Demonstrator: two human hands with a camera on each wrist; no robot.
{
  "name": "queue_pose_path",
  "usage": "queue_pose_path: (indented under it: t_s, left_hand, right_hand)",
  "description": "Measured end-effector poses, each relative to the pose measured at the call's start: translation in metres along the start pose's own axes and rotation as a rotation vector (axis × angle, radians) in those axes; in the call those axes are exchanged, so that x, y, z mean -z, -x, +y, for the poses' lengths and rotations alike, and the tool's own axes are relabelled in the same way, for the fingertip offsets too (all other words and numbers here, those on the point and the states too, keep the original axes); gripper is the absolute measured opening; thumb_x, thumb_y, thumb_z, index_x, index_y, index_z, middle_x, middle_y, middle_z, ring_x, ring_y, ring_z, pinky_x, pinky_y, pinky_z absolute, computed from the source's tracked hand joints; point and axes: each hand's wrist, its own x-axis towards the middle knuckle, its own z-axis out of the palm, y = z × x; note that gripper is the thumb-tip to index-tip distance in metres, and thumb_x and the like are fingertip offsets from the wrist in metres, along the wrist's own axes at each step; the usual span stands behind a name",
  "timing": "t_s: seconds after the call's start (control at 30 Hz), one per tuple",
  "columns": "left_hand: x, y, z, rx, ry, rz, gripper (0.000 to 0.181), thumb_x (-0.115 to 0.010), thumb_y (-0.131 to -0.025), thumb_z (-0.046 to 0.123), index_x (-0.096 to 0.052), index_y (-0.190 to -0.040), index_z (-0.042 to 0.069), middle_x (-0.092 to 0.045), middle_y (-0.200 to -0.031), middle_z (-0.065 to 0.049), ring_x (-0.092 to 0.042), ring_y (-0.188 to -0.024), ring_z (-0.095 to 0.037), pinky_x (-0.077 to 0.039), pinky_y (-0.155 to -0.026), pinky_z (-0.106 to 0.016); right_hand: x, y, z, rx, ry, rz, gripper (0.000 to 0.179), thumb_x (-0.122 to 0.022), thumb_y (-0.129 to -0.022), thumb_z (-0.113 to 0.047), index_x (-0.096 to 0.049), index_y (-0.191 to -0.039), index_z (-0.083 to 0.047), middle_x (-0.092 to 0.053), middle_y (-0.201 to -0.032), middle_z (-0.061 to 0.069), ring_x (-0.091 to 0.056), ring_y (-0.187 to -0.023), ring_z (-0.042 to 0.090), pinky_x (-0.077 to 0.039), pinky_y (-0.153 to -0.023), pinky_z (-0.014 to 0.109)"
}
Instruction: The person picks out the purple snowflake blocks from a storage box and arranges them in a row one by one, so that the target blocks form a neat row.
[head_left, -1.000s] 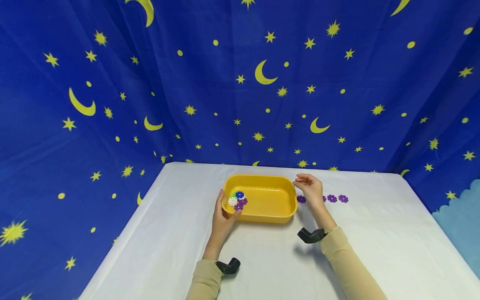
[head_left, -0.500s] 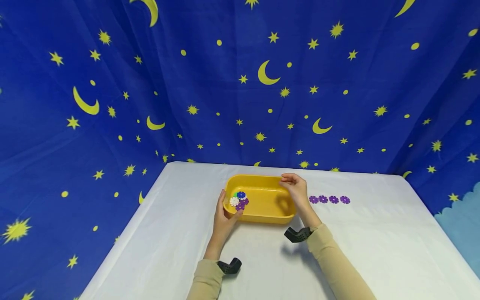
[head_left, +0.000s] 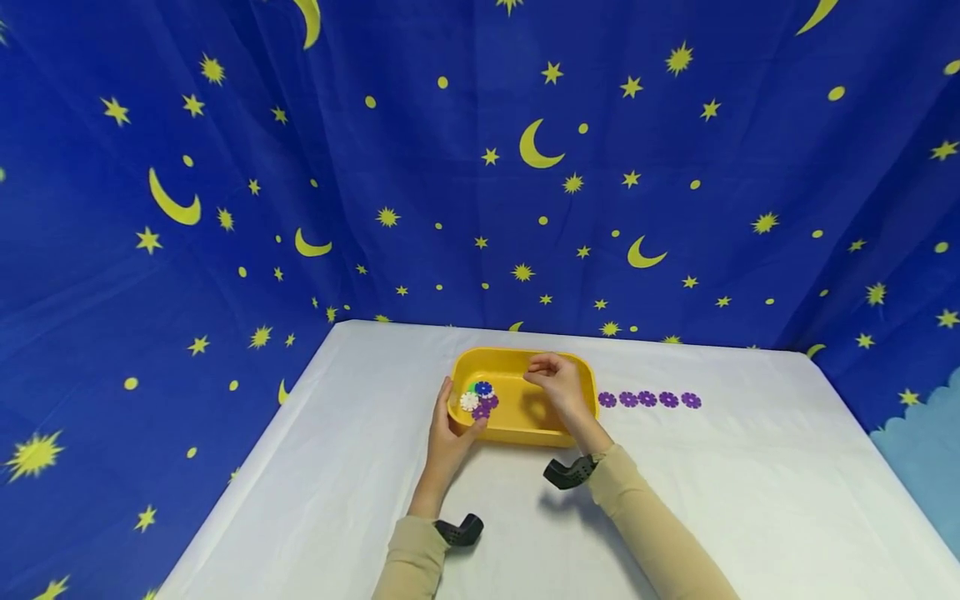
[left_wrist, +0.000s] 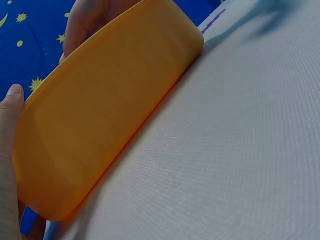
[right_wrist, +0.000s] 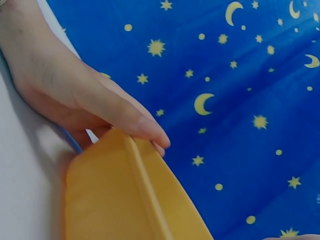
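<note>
My left hand (head_left: 447,437) grips the left end of a yellow plastic tub (head_left: 517,436), thumb over the front rim and fingers along the side. At that end of the tub lie several toothed snowflake discs: a white disc (head_left: 468,402), a blue disc (head_left: 483,388), purple discs (head_left: 481,412) and a partly covered green one. My right hand (head_left: 562,390) hovers over the tub's right half, its fingers bent and thumb near the fingertips. Nothing shows between them. In the right wrist view the tub wall (right_wrist: 105,195) hides part of that hand.
A row of several purple snowflake discs (head_left: 647,399) lies on the white tablecloth (head_left: 750,467) right of the tub. A blue curtain (head_left: 420,150) with yellow moons and stars hangs behind the table and along its sides.
My right hand has moved left, from the tub's right rim to over its inside, uncovering the whole purple row. My left hand stays on the tub; the discs have not moved.
</note>
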Motion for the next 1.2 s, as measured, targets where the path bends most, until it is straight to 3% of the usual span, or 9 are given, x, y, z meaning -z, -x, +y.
queue_pose_path:
  t_s: [0.2,0.4,0.67,0.87,0.97,1.03,1.07,1.2]
  left_hand:
    - [-0.002,0.0,0.003,-0.024,-0.025,0.007,0.085,-0.073,-0.083,0.017,-0.023,-0.151,0.021,-0.018,-0.161,-0.001,-0.017,-0.149,-0.026,-0.015,-0.122,-0.047]
    - [-0.004,0.001,0.003,-0.059,-0.022,0.004,0.086,-0.074,-0.082,0.019,-0.024,-0.151,0.016,-0.019,-0.16,-0.005,-0.018,-0.148,-0.029,-0.015,-0.122,-0.049]
    - [-0.003,0.002,0.0,-0.044,-0.013,0.01,0.084,-0.073,-0.082,0.015,-0.024,-0.151,0.017,-0.019,-0.16,-0.003,-0.017,-0.148,-0.025,-0.015,-0.123,-0.046]
    - [-0.003,0.003,-0.001,-0.045,-0.015,0.016,0.084,-0.073,-0.083,0.016,-0.024,-0.151,0.017,-0.019,-0.161,-0.002,-0.017,-0.148,-0.025,-0.013,-0.123,-0.047]
    - [-0.003,0.003,-0.002,-0.052,-0.008,0.019,0.084,-0.073,-0.082,0.015,-0.025,-0.151,0.016,-0.019,-0.16,-0.004,-0.018,-0.148,-0.027,-0.014,-0.122,-0.048]
    - [-0.002,0.004,-0.002,-0.056,-0.008,0.018,0.084,-0.074,-0.082,0.017,-0.025,-0.151,0.015,-0.02,-0.16,-0.004,-0.018,-0.148,-0.027,-0.014,-0.122,-0.048]
    - [-0.002,0.003,-0.002,-0.058,-0.008,0.017,0.084,-0.074,-0.082,0.018,-0.025,-0.151,0.015,-0.02,-0.16,-0.005,-0.018,-0.148,-0.027,-0.014,-0.122,-0.048]
    - [0.0,0.001,-0.001,-0.067,-0.019,0.019,0.085,-0.075,-0.082,0.021,-0.025,-0.151,0.014,-0.021,-0.16,-0.005,-0.019,-0.148,-0.028,-0.015,-0.122,-0.049]
  right_hand:
    - [-0.017,0.0,0.002,0.003,0.016,-0.067,0.03,-0.067,-0.08,0.008,-0.06,-0.109,0.015,-0.066,-0.094,0.024,-0.059,-0.072,0.006,-0.055,-0.068,0.012]
    - [-0.03,-0.001,0.009,-0.062,0.062,-0.139,0.029,-0.067,-0.079,0.01,-0.062,-0.107,0.013,-0.066,-0.091,0.02,-0.06,-0.071,0.009,-0.059,-0.072,0.023]
    - [-0.042,-0.006,0.017,-0.083,0.101,-0.278,0.027,-0.066,-0.079,0.01,-0.062,-0.106,0.013,-0.066,-0.098,0.03,-0.061,-0.068,0.009,-0.061,-0.072,0.028]
    - [-0.048,-0.007,0.021,-0.046,0.113,-0.411,0.027,-0.062,-0.08,0.013,-0.059,-0.107,0.017,-0.064,-0.1,0.034,-0.062,-0.071,0.009,-0.061,-0.073,0.029]
    - [-0.05,-0.005,0.018,0.013,0.156,-0.476,0.027,-0.061,-0.08,0.015,-0.058,-0.107,0.02,-0.063,-0.099,0.037,-0.066,-0.074,0.024,-0.062,-0.074,0.033]
    - [-0.05,-0.007,0.02,0.049,0.159,-0.509,0.025,-0.063,-0.08,0.013,-0.059,-0.104,0.018,-0.066,-0.095,0.034,-0.067,-0.077,0.028,-0.062,-0.073,0.034]
    - [-0.05,-0.014,0.032,0.097,0.132,-0.539,0.023,-0.067,-0.08,0.009,-0.063,-0.101,0.014,-0.068,-0.09,0.028,-0.068,-0.076,0.027,-0.061,-0.07,0.032]
    - [-0.053,-0.03,0.052,0.081,0.124,-0.576,0.026,-0.073,-0.076,0.005,-0.068,-0.101,0.003,-0.072,-0.09,0.016,-0.07,-0.08,0.022,-0.061,-0.073,0.032]
